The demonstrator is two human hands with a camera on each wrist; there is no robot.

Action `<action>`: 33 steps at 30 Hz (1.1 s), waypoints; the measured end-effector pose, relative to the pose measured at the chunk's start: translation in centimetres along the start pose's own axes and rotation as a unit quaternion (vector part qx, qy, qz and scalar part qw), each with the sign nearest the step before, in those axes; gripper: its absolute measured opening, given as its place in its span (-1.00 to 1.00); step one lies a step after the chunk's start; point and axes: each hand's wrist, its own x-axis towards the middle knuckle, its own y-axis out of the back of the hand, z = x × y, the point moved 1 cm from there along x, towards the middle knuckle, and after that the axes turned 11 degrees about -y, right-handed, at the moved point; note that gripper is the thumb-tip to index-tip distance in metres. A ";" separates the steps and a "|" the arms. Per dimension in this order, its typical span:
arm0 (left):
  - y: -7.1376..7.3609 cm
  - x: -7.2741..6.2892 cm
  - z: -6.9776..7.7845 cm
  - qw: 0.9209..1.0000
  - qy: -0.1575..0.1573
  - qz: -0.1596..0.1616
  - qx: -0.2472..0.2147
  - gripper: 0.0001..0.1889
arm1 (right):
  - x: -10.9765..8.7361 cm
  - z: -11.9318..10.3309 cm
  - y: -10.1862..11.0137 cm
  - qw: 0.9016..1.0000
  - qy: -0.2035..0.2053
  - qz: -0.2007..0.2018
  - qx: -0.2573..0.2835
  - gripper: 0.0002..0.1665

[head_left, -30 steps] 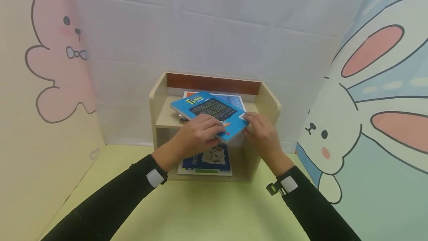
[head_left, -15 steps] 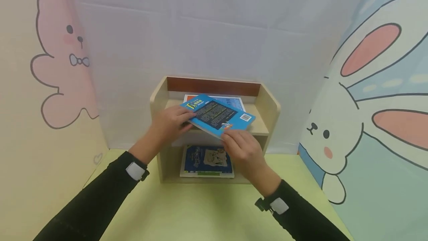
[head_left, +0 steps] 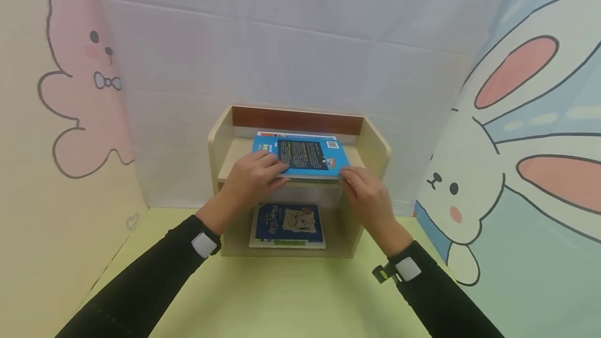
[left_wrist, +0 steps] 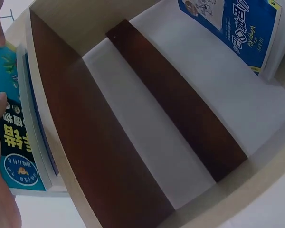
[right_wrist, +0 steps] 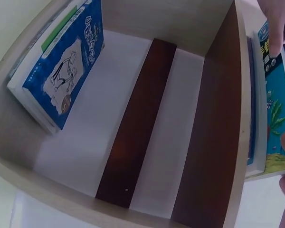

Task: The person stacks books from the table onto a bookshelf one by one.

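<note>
A blue book with a dark text panel and a barcode lies level over other books on the upper shelf of a small wooden bookshelf. Its near edge is gripped at the left corner by my left hand, fingers on top. At the right corner my right hand pinches the same edge. From below, the left wrist view catches the teal underside of the book beyond the shelf board. The right wrist view also has that underside, with fingers at both ends.
On the lower shelf lies a stack topped by a dark blue book. A white-edged book shows behind the held one. The bookshelf stands on a pale green surface, against a white cloth, between cartoon-printed side panels.
The blue book has turned from a slant to nearly square with the shelf and sits lower over the stack. Both hands shifted their grip along its edges and now hold the near corners.
</note>
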 end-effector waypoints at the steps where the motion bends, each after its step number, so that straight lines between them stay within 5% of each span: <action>1: 0.1 -0.1 0.0 1.000 0.006 -0.005 -0.003 -0.67 | 0.0 0.2 0.0 1.000 0.001 -0.002 0.002 -0.62; 10: 2.1 -2.8 -0.9 0.998 0.030 0.048 -0.038 -0.73 | 0.2 0.7 0.1 0.999 0.037 -0.024 0.017 -0.57; 18: 1.4 -2.2 -1.8 0.996 0.063 0.019 -0.055 -0.76 | 1.2 1.6 -0.5 0.998 -0.019 -0.050 0.026 -0.67; 33: 0.7 -1.8 -2.5 0.991 0.116 -0.013 -0.065 -0.78 | 2.1 2.4 -1.5 0.997 -0.039 -0.052 0.042 -0.71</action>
